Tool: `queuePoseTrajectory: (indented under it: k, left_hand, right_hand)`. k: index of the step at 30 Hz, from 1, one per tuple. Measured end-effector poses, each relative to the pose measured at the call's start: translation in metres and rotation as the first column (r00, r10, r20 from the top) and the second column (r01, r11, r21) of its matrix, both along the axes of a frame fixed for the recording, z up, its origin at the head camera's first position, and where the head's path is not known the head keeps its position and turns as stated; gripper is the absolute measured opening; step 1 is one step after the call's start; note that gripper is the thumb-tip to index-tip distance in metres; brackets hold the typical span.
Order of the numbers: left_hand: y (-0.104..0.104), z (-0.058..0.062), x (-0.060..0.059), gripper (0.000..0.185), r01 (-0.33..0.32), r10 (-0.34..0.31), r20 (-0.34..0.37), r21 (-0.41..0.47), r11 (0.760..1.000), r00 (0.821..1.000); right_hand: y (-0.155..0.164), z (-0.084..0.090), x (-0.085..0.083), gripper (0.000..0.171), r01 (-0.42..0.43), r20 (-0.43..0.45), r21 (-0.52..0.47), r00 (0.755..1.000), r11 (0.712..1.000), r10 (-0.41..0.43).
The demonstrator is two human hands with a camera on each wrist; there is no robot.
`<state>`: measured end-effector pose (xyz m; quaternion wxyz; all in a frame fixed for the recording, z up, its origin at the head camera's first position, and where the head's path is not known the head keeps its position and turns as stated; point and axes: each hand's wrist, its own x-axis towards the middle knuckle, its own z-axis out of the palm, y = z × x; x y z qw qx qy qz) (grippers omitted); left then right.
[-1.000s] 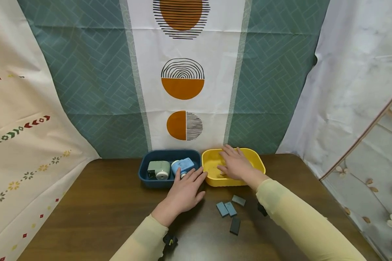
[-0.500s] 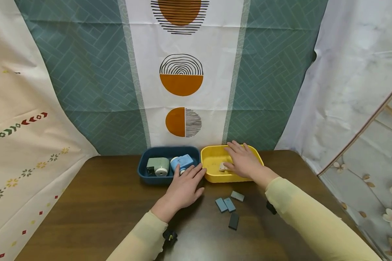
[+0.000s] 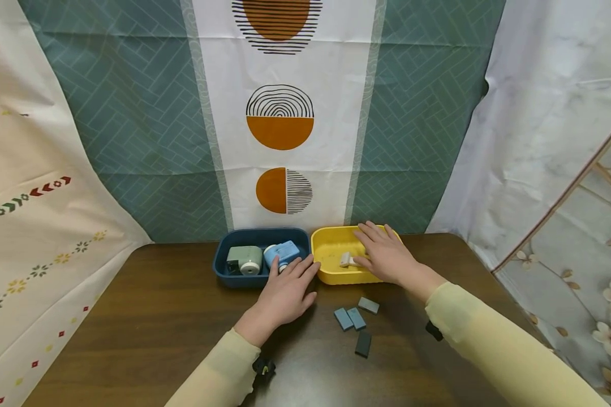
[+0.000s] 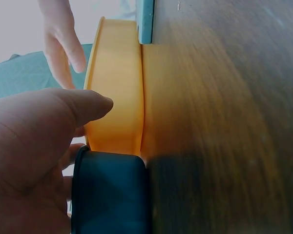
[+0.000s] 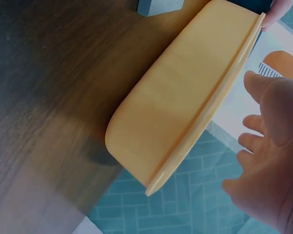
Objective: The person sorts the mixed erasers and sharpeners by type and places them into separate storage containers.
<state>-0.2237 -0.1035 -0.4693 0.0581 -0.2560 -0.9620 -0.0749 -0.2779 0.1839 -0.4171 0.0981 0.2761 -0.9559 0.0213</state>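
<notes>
Yellow bin (image 3: pixel 331 249), navy bin (image 3: pixel 241 281)

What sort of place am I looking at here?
Probably an indoor tabletop work area, perhaps a makeshift one: a wrinkled green-and-white patterned cloth hangs behind a dark brown wooden table, where a dark blue rounded plastic bin and a yellow rounded plastic bin stand side by side.

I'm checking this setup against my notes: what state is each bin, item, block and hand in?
Blue bin: upright, lidless, holding two items
Yellow bin: upright, lidless
Green item: inside blue bin
Blue item: inside blue bin
Pale item: inside yellow bin, partly hidden
Four blocks: flat on the table
Left hand: fingers extended at blue bin
Right hand: above yellow bin
</notes>
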Motion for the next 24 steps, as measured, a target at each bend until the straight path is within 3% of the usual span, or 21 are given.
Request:
queuePoseTrajectory:
  k: [24]
  left_hand:
    - [-0.001, 0.002, 0.0, 0.072, -0.004, 0.004, 0.011, -0.011, 1.0, 1.0]
  right_hand:
    - [0.02, -0.002, 0.028, 0.071, -0.02, -0.046, -0.015, 0.999, 1.0, 0.02]
